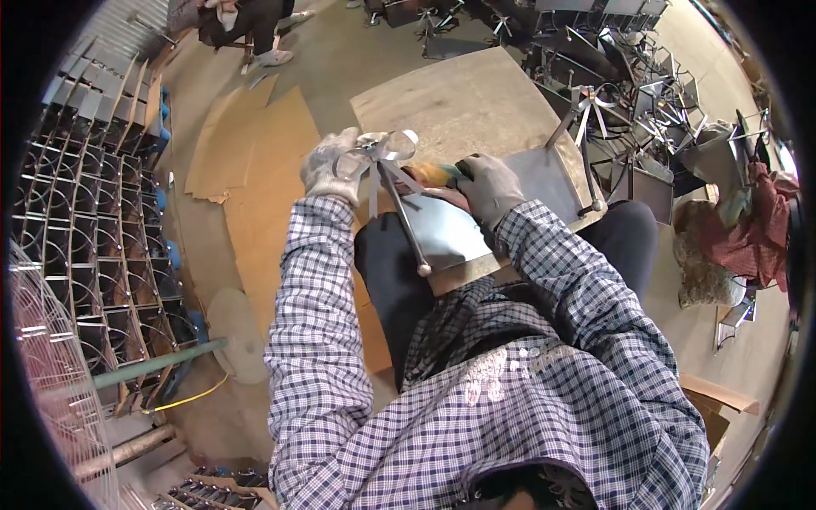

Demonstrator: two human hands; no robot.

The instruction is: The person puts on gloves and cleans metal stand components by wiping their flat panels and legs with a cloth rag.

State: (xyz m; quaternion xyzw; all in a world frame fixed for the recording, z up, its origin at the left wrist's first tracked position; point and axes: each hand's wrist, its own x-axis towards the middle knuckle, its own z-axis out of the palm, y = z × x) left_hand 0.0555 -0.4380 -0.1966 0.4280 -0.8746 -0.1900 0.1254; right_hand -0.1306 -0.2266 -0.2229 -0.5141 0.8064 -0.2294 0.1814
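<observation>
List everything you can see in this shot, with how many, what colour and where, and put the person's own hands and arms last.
Metal frame piece: one, shiny silver, with thin legs, held up in the left hand.
Metal sheet: one, grey, across the lap.
Hand tool: one, orange and teal, under the right hand.
Board: one, grey-brown, on the floor ahead.
Cardboard sheets: several, tan, floor at left.
Stacked metal frames: many, dark, far left.
Metal frames pile: many, dark, upper right.
Fan guard: one, wire, lower left.
Red cloth: one, far right.
Another person: one, dark clothes, top.
Left hand: grey glove.
Right hand: grey glove.
Sleeves: two, blue-white check.
</observation>
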